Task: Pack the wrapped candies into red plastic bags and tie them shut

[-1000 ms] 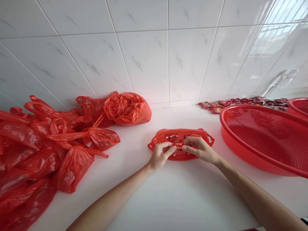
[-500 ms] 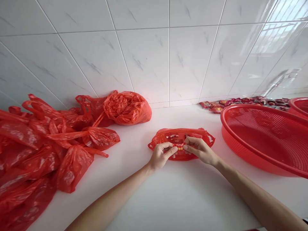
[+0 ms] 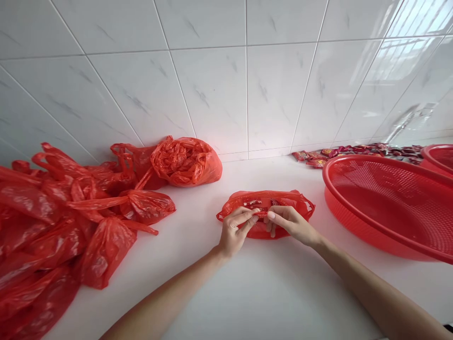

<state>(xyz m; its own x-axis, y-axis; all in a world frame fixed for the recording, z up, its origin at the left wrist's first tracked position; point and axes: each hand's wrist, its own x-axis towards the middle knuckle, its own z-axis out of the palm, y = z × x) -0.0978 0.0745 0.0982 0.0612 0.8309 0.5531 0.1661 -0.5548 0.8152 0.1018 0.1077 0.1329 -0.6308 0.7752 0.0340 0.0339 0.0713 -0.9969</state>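
A small red candy packet [image 3: 261, 214] is stretched between my hands above an open red plastic bag [image 3: 297, 198]. My left hand [image 3: 234, 230] pinches one end of it between thumb and fingers. At the other end, my right hand [image 3: 293, 225] grips with thumb and forefinger, its other fingers hanging down over the bag. Inside the bag lie several small wrapped packets [image 3: 252, 203], partly hidden by the hands. The bag rests flat on the white tabletop, its mouth facing up.
Several knotted red bags [image 3: 109, 248] are heaped on the left. Behind them a stuffed red bag [image 3: 198, 163] leans near the tiled wall [image 3: 212, 94]. On the right stands a red mesh basket [image 3: 375, 212], with loose wrapped packets [image 3: 316, 159] behind it and a second red basket [image 3: 439, 156] beyond.
The packet has turned between my fingers, so its yellow lettering no longer shows. Both hands stay over the bag, and the view has shifted slightly.
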